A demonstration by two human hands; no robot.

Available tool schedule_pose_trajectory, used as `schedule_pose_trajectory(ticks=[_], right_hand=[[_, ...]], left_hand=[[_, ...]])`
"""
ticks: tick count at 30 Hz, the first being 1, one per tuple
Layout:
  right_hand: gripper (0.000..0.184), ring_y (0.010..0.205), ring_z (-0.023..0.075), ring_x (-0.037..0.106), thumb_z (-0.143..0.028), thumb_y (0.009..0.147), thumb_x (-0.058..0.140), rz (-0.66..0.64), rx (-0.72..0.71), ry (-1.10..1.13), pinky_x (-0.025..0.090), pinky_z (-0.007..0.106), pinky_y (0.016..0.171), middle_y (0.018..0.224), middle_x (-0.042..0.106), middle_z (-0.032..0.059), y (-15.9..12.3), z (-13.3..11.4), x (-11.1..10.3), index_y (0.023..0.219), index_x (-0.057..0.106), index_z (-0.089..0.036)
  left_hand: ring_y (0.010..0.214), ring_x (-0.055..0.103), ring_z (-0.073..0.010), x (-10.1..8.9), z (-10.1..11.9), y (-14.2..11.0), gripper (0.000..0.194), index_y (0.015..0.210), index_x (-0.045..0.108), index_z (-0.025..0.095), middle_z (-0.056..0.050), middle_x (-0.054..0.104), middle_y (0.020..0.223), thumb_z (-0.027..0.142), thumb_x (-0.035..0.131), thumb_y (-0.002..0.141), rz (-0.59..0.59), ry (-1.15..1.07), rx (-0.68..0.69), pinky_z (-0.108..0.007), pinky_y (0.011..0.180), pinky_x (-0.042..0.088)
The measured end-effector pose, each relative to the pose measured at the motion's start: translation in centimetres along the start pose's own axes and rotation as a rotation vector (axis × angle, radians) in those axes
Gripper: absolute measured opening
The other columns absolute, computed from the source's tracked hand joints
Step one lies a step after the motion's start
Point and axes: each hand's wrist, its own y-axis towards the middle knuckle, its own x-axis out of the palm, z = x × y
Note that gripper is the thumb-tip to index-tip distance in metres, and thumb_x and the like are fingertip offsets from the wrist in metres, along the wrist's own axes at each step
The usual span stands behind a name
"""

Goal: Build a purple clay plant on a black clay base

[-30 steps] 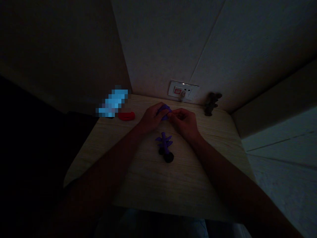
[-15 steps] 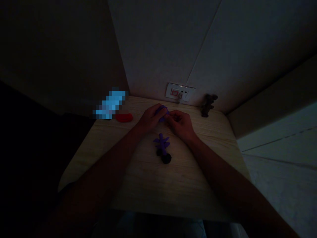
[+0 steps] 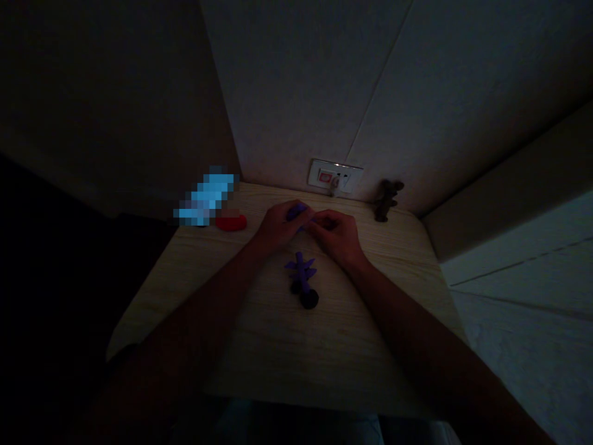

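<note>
A small purple piece (image 3: 296,211), its kind unclear in the dim light, is held between my two hands above the far part of the wooden tabletop. My left hand (image 3: 281,224) is closed around it from the left, thumb on top. From the right, the fingertips of my right hand (image 3: 337,232) pinch at its edge, and they partly hide it. Nearer to me, between my forearms, a purple toy-like figure (image 3: 302,272) with pointed side pieces and dark round ends lies on the wood.
To the left lie a red rounded object (image 3: 231,223) and a bright, pixelated screen-like shape (image 3: 208,196). A dark knobbly figure (image 3: 387,201) stands at the back right. Behind my hands, a wall socket (image 3: 334,177) holds a plug. The wooden tabletop (image 3: 259,364) meets walls at the back.
The purple piece has turned between my hands and shows less of itself. My fingers have shifted slightly on it. The whole view has moved a little.
</note>
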Motion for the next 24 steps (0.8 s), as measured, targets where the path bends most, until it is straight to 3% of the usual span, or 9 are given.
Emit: schedule_pose_trajectory(ticks=[9, 14, 20, 24], right_hand=[[0.043, 0.063, 0.0175, 0.066, -0.059, 0.071, 0.088, -0.026, 0.028, 0.023, 0.053, 0.031, 0.061, 0.074, 0.076, 0.0035, -0.1, -0.9, 0.4, 0.085, 0.074, -0.021], [0.047, 0.057, 0.0159, 0.063, -0.066, 0.073, 0.084, -0.027, 0.046, 0.021, 0.049, 0.029, 0.055, 0.067, 0.072, 0.0019, 0.0, -1.0, 0.4, 0.083, 0.072, -0.021], [0.046, 0.061, 0.0156, 0.065, -0.065, 0.075, 0.083, -0.076, 0.018, 0.055, 0.050, 0.029, 0.059, 0.071, 0.074, 0.0015, 0.0, -1.2, 0.1, 0.085, 0.076, -0.021], [0.043, 0.064, 0.0163, 0.067, -0.063, 0.073, 0.086, -0.078, 0.027, 0.067, 0.053, 0.029, 0.062, 0.076, 0.077, 0.0025, 0.0, -1.2, 0.1, 0.081, 0.078, -0.022]], left_hand=[[0.078, 0.063, -0.0181, 0.1, -0.2, 0.2, 0.022, 0.087, 0.068, 0.018, -0.003, 0.069, 0.082, 0.039, 0.066, 0.092, 0.080, 0.106, 0.017, -0.031, 0.074, 0.051], [0.084, 0.065, -0.0195, 0.0, -0.1, 0.3, 0.027, 0.088, 0.066, 0.018, -0.005, 0.071, 0.088, 0.045, 0.065, 0.094, 0.063, 0.086, 0.000, -0.032, 0.079, 0.053], [0.081, 0.064, -0.0168, 0.1, -0.5, 0.3, 0.035, 0.099, 0.063, 0.020, -0.005, 0.069, 0.094, 0.054, 0.058, 0.096, -0.016, -0.130, -0.105, -0.025, 0.063, 0.051], [0.088, 0.064, -0.0174, 0.1, -0.5, 0.2, 0.032, 0.102, 0.064, 0.019, -0.006, 0.069, 0.097, 0.050, 0.060, 0.095, -0.012, -0.056, -0.037, -0.026, 0.071, 0.053]])
